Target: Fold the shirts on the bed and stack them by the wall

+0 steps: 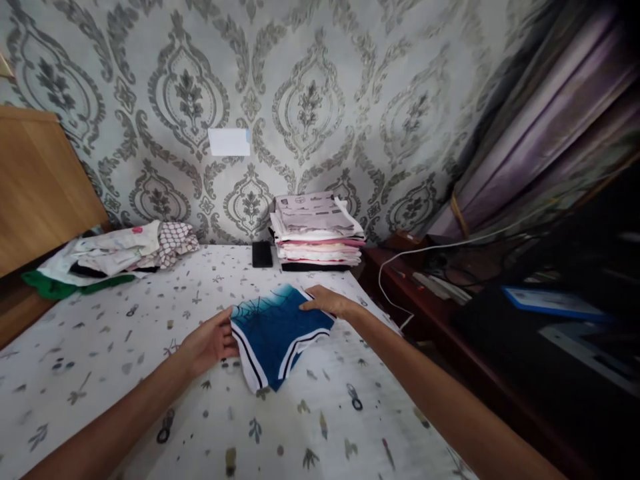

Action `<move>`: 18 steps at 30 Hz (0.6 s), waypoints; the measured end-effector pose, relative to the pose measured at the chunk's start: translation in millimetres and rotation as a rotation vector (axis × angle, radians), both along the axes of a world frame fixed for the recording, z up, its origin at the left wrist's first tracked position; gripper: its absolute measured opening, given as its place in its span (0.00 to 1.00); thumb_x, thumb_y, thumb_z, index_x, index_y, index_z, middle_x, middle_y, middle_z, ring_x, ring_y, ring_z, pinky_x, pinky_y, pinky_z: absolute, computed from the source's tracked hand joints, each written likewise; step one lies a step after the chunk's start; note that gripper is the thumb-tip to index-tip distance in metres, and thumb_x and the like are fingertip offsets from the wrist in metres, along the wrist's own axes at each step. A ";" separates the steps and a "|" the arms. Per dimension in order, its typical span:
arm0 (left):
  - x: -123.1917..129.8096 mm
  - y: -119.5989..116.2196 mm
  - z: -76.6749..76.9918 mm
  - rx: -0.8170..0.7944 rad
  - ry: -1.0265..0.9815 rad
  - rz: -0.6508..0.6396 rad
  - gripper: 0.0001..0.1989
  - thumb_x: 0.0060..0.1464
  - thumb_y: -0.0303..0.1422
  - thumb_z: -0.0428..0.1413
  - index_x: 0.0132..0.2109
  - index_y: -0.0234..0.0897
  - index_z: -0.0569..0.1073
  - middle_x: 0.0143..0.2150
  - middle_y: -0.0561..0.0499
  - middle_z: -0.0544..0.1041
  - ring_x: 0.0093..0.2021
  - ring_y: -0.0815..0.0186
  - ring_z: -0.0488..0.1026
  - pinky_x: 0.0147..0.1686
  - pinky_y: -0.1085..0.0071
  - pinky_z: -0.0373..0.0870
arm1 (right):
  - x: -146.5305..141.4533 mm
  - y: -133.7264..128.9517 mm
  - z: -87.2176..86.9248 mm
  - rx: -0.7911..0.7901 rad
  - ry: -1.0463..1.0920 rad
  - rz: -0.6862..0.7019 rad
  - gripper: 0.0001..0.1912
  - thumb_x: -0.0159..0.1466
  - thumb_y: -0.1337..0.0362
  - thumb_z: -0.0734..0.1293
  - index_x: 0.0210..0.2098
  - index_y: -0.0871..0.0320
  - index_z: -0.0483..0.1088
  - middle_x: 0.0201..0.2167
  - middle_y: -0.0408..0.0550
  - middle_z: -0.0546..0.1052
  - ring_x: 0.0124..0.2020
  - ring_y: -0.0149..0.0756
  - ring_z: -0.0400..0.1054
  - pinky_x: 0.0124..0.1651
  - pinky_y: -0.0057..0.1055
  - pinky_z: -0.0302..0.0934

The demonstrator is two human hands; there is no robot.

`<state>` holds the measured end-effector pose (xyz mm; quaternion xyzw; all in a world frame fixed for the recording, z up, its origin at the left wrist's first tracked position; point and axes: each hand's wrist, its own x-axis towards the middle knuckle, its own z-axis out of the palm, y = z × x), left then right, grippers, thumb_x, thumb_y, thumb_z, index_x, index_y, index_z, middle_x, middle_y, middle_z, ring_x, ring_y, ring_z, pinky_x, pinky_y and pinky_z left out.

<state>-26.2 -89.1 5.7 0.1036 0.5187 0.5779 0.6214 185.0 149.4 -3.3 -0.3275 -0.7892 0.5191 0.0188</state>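
Observation:
A pair of blue underwear (280,333) with white and black trim and a dark web print is spread over the patterned bedsheet (200,427). My right hand (327,301) pinches its upper right corner between thumb and fingers. At the left side edge, my left hand (213,341) grips the fabric, with its thumb near the upper left corner and its fingers partly behind the cloth.
Folded clothes (320,233) are stacked by the wall, beside a black phone-like object (262,255). More clothes (120,253) lie at the back left near a wooden headboard (45,187). A dark red table (425,300) with a white cable (383,280) stands right.

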 end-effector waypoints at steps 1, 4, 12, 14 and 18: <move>3.8 1.0 -1.6 -0.015 0.032 -0.027 0.09 0.54 0.36 0.60 0.39 0.35 0.73 0.32 0.46 0.80 0.31 0.61 0.79 0.36 0.64 0.78 | 3.1 -3.4 -3.1 -0.087 0.015 -0.036 0.17 0.50 0.55 0.73 0.35 0.59 0.74 0.30 0.48 0.82 0.32 0.42 0.76 0.35 0.35 0.72; 19.3 2.3 -8.4 -0.059 0.144 -0.089 0.17 0.47 0.29 0.64 0.45 0.37 0.70 0.34 0.47 0.80 0.31 0.59 0.79 0.33 0.62 0.78 | 9.2 -12.3 -6.7 -0.355 0.111 -0.140 0.20 0.45 0.55 0.77 0.33 0.59 0.74 0.29 0.48 0.82 0.29 0.40 0.76 0.37 0.35 0.72; 20.3 46.5 25.1 0.214 0.316 0.052 0.34 0.35 0.22 0.57 0.54 0.42 0.67 0.37 0.54 0.80 0.35 0.62 0.79 0.36 0.67 0.77 | 30.1 -8.2 41.0 -0.305 0.520 -0.205 0.30 0.47 0.55 0.79 0.47 0.56 0.73 0.35 0.44 0.82 0.35 0.41 0.78 0.46 0.40 0.71; 10.0 79.6 61.2 0.351 0.408 0.047 0.36 0.36 0.22 0.57 0.56 0.43 0.67 0.40 0.53 0.80 0.37 0.61 0.79 0.38 0.66 0.77 | 33.9 10.3 70.9 -0.214 0.623 -0.249 0.31 0.48 0.54 0.79 0.49 0.55 0.72 0.37 0.46 0.82 0.38 0.43 0.78 0.48 0.43 0.71; -8.7 175.6 140.6 0.530 0.620 0.053 0.32 0.43 0.22 0.56 0.58 0.43 0.67 0.40 0.51 0.79 0.38 0.62 0.78 0.40 0.64 0.77 | 31.8 77.7 140.6 0.159 0.675 -0.370 0.32 0.52 0.53 0.76 0.54 0.55 0.71 0.42 0.51 0.82 0.42 0.46 0.77 0.49 0.44 0.71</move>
